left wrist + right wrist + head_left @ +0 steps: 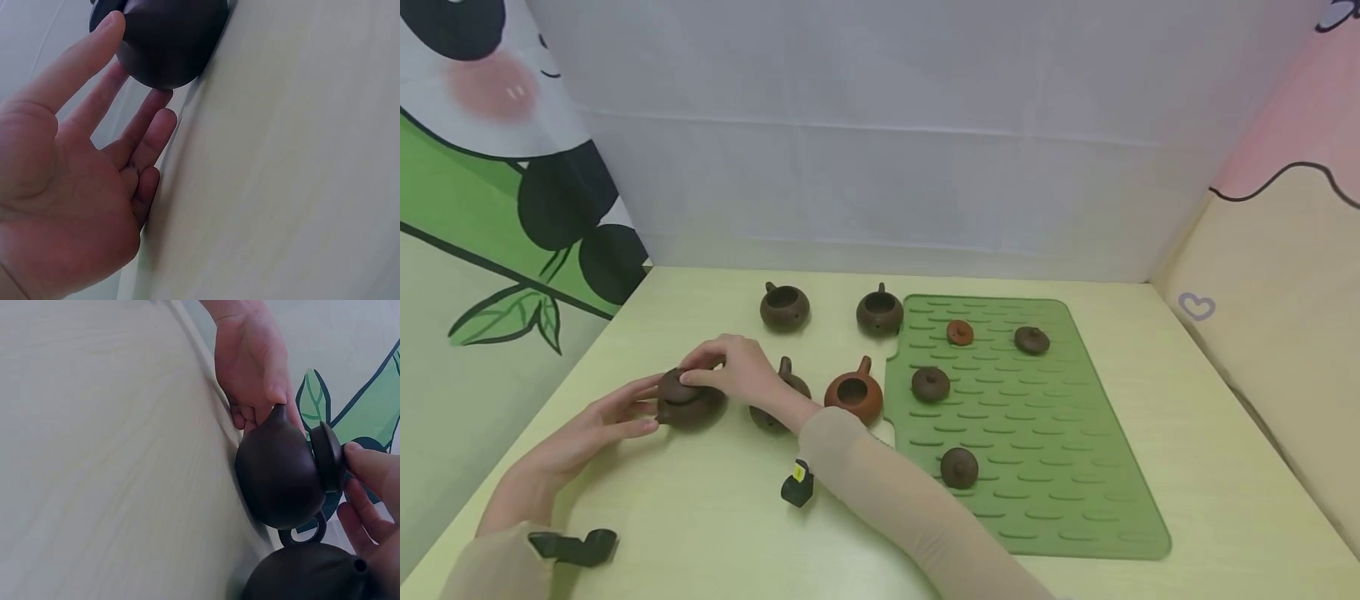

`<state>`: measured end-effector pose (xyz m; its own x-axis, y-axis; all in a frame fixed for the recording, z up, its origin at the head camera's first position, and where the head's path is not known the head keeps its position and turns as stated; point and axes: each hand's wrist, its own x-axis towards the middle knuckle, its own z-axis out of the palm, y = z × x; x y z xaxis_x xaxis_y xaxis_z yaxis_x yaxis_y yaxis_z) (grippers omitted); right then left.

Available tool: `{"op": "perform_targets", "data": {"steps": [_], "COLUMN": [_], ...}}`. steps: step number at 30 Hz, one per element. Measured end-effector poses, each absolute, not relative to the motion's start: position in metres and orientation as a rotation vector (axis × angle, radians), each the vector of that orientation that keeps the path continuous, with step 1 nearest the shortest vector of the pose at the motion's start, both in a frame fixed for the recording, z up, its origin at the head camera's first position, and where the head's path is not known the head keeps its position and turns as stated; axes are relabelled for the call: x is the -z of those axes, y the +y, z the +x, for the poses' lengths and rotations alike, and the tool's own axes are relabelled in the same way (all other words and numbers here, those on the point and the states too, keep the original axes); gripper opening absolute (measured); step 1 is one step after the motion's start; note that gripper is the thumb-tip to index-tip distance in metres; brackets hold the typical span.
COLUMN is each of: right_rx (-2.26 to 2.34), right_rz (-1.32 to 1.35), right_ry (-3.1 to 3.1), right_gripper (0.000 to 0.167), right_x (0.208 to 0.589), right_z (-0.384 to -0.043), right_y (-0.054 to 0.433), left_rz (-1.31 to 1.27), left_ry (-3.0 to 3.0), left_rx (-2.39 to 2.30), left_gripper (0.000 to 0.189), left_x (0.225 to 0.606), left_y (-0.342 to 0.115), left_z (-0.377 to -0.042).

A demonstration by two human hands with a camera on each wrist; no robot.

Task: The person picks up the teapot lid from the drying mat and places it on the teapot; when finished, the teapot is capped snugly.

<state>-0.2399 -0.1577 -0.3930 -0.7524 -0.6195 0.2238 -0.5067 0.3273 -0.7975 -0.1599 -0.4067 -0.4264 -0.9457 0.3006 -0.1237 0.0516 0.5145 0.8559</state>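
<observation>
A dark brown teapot [692, 408] stands at the left of the table, its spout toward my left hand [598, 421]. The thumb of that hand lies at the spout while its other fingers reach along the pot's far side. From above, my right hand [741, 367] pinches the dark lid [328, 456] between thumb and fingers. The lid sits at the pot's mouth, slightly tilted in the right wrist view. The left wrist view catches the pot's dark body [178, 44] at the fingertips. Just right of it, another dark teapot [771, 412] is partly covered by my right hand and wrist.
A reddish-brown lidless teapot [868, 400] stands beside the green mat [1037, 500]. Behind are two dark lidless teapots, one left [785, 310] and one right [880, 314]. On the mat lie a small reddish lid [959, 332] and three dark lids [931, 384].
</observation>
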Motion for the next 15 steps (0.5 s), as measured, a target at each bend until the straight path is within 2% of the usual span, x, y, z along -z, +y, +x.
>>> {"op": "perform_targets", "data": {"steps": [15], "right_rx": [1.228], "right_rz": [-1.02], "right_ry": [2.643], "right_gripper": [0.016], "right_x": [0.3998], "right_z": [-0.2367], "right_y": [-0.1646], "left_rz": [0.329], "left_ry": [2.467], "left_rx": [-1.416], "left_gripper": [0.062], "left_x": [0.4258], "left_y": [-0.4071], "left_z": [-0.1579]}}
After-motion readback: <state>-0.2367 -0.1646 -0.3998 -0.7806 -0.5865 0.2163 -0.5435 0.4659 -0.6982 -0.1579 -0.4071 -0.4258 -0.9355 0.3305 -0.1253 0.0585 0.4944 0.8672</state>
